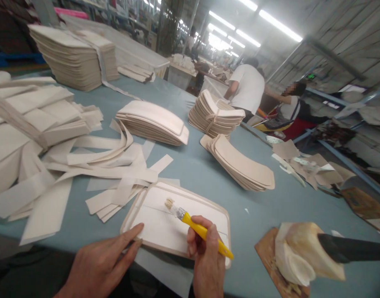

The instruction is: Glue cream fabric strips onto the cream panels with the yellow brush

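A flat white panel with rounded corners and a beige border lies in front of me on the table. My left hand is at its near left corner, index finger on the top face and thumb at the edge, holding it. In my right hand is a paintbrush with a yellow handle, gripped by fingers and thumb. Its bristles, coated with a pale tan substance, are over the middle of the panel; whether they touch it I cannot tell. Under the panel's near edge a thin whitish sheet sticks out.
Loose beige strips and a tied bundle cover the left side. Curved panel stacks stand beyond, with a tall strapped stack behind. A crusted container with a dark handle sits on a brown board at right. Two people work farther off.
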Tool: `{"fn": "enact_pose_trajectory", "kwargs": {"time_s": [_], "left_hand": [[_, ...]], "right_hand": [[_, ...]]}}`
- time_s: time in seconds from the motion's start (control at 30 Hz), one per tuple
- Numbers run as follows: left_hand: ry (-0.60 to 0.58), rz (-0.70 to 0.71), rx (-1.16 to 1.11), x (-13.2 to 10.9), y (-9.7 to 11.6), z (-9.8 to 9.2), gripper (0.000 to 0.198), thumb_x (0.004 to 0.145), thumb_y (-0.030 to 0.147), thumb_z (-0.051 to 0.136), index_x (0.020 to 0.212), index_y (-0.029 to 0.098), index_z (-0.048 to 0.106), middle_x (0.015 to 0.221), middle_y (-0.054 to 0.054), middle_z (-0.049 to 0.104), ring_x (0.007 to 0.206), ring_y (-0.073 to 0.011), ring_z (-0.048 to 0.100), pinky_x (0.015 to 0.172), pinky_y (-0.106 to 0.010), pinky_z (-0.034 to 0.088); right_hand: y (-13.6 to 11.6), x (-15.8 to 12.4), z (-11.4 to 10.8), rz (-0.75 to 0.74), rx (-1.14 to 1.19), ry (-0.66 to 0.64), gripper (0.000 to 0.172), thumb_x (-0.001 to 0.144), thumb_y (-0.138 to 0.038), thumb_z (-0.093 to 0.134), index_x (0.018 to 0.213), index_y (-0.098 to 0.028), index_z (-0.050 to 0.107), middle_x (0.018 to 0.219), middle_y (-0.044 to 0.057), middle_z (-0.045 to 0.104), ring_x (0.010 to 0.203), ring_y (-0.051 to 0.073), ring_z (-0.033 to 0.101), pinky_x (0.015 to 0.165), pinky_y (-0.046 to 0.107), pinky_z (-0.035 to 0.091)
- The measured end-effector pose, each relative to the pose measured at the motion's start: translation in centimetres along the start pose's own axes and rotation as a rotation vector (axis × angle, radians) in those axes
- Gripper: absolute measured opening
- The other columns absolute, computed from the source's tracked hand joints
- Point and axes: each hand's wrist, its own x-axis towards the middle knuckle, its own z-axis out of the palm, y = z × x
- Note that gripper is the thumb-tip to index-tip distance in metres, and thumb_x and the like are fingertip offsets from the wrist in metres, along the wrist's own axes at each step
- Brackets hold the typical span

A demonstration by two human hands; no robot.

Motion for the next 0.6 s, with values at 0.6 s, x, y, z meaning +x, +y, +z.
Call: {"fn": "enact_pose_trajectory", "kwargs": {"time_s": [0.6], "left_hand": [[-0.012,0.013,0.125,0.3,0.4,-0.1,0.048,0.113,0.046,0.038,0.117,0.019,0.078,0.083,0.001,0.085,0.056,-0.0126,0.076,0.054,-0.019,0.054]], "right_hand": [[-0.8,3.6,-4.1,0.077,-0.006,-0.528,0.043,0.103,-0.064,0.06,0.115,-0.024,0.071,0.102,0.007,0.076,0.067,0.013,0.061,0.053,0.021,0.047]]}}
